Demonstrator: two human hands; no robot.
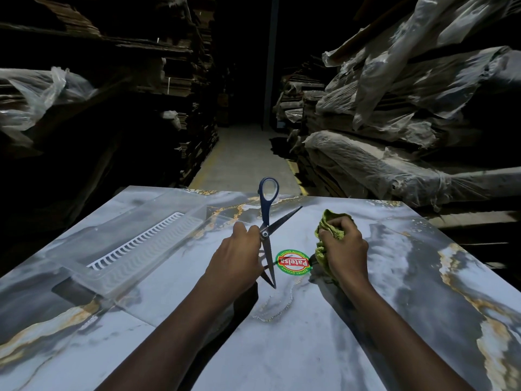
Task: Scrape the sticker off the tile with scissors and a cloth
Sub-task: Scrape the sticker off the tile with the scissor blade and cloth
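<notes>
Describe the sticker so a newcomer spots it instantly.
Find the large marbled grey tile in the foreground. On it, between the left hand holding scissors and the right hand gripping a green cloth, lies the sticker. Alone there, it is round, green-rimmed, with a red band.

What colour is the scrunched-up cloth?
Yellow-green. The cloth shows best in the head view, bunched in the right hand.

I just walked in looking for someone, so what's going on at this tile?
A person is set to scrape a sticker off a marbled tile. The left hand grips opened scissors, one blade angled down just left of the sticker. The right hand holds a bunched green cloth on the sticker's right. The sticker looks whole. A clear tray lies farther left.
</notes>
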